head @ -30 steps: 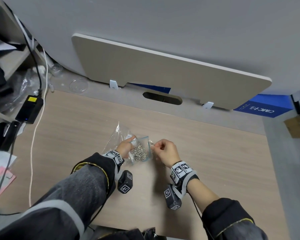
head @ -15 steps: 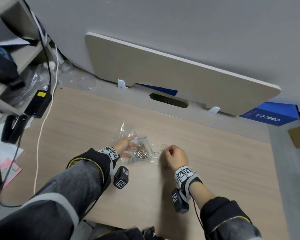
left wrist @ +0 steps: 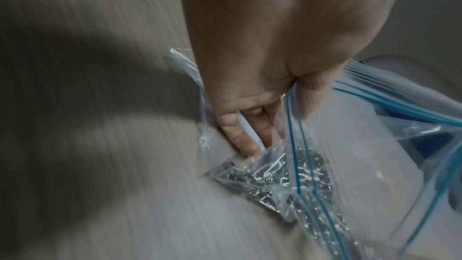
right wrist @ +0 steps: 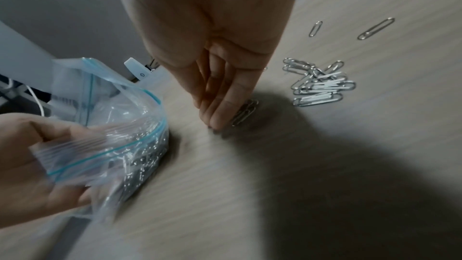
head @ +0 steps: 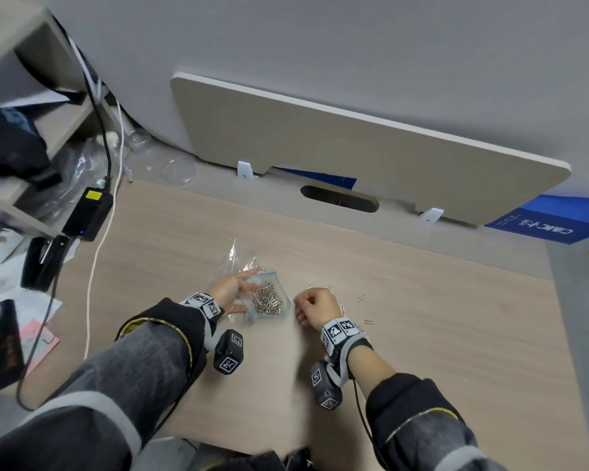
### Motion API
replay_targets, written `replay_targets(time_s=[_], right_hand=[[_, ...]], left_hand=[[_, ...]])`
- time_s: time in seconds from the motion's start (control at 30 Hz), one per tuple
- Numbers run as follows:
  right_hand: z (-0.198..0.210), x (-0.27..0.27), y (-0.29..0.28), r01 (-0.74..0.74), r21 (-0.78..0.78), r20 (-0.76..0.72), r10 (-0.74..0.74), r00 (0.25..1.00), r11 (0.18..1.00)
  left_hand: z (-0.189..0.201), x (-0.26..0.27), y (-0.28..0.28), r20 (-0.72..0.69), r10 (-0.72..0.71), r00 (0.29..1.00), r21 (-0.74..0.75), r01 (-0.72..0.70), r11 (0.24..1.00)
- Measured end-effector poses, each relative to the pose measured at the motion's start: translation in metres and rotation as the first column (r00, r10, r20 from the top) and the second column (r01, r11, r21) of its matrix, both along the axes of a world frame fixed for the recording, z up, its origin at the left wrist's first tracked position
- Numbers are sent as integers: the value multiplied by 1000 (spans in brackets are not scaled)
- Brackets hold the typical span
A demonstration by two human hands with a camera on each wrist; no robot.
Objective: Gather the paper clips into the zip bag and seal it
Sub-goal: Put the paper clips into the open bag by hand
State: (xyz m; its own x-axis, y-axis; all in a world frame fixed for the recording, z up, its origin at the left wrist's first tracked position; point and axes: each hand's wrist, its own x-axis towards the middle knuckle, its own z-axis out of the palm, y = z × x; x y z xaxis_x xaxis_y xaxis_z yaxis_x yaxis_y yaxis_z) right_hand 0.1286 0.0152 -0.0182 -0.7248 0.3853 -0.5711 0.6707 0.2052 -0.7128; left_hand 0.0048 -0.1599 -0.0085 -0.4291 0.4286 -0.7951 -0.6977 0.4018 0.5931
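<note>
Off the desk's (head: 422,334) left edge: cluttered shelf, black adapter (head: 87,214), white cable. Toward the middle of the desk, nearer the front edge: left hand (head: 230,292), thumb and curled fingers pinching the rim of the zip bag (head: 269,300), mouth held open, blue zip track unsealed, most paper clips (head: 268,299) already heaped inside. Just right of the bag: right hand (right wrist: 220,94), fingers pressed together, tips down on the desk against one loose clip (right wrist: 243,113). Further right: a small pile (right wrist: 318,86) and a few strays toward the right edge. Step in hand, by judgement: gathering, well along. Next: sweep or pinch up the remaining clips, drop them into the mouth, then press the track closed.
</note>
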Motion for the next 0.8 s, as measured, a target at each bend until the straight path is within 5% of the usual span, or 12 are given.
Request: replay_targets(time_s=[0.23, 0.37, 0.63, 0.8], right_hand=[[-10, 18, 37, 133, 82, 74, -139, 988, 988], [-3, 12, 50, 194, 85, -19, -193, 981, 977], [-9, -29, 20, 242, -307, -37, -265, 963, 921], [-23, -8, 41, 333, -224, 37, -333, 942, 916]], left_hand=[[-1, -2, 1, 6, -7, 1000, -5, 7, 1000], [2, -1, 3, -15, -40, 999, -26, 39, 999], [1, -1, 5, -14, -18, 1000, -38, 18, 999], [-1, 1, 13, -35, -17, 999, -59, 15, 998]])
